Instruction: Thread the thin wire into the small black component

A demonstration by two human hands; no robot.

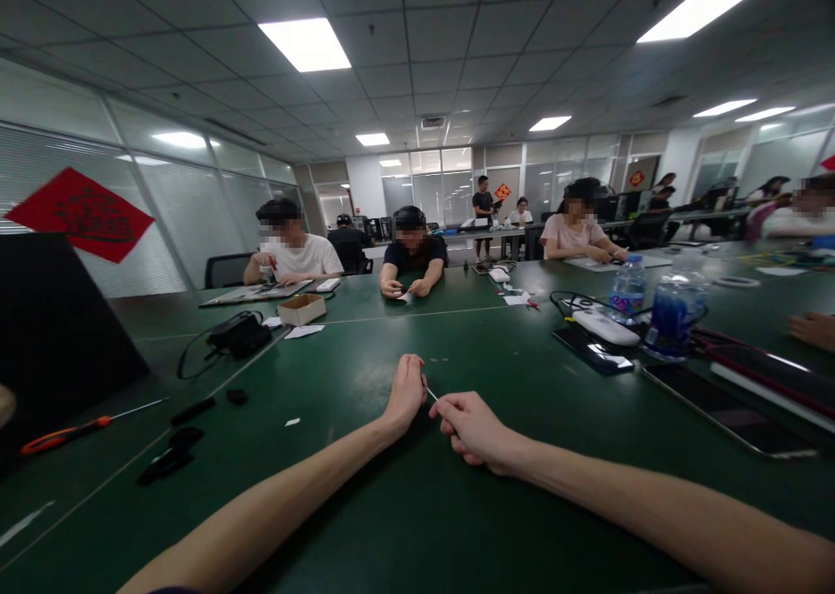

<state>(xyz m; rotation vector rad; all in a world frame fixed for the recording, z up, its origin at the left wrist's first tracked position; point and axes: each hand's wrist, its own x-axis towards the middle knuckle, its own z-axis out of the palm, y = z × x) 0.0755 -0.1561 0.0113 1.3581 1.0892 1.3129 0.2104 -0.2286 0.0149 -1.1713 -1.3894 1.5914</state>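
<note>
My right hand (476, 429) is closed in a pinch on one end of a thin, pale stick (431, 394). The stick slants up and left to my left hand (405, 396), where its far end disappears at the palm. Bent and pressed together, the fingers of my left hand curl around something dark at the edge that I cannot make out. Both hands are just above the green table (365, 490), close together near its middle. A small white scrap (292, 422) lies left of them.
To the left lie an orange-handled screwdriver (65, 437), black pieces (170, 459), a black case (240, 335) and a cardboard box (301, 310). Phones (724, 410), a white device (606, 326) and two bottles (676, 311) stand or lie at right. Across the table, a person (412, 259) works with both hands.
</note>
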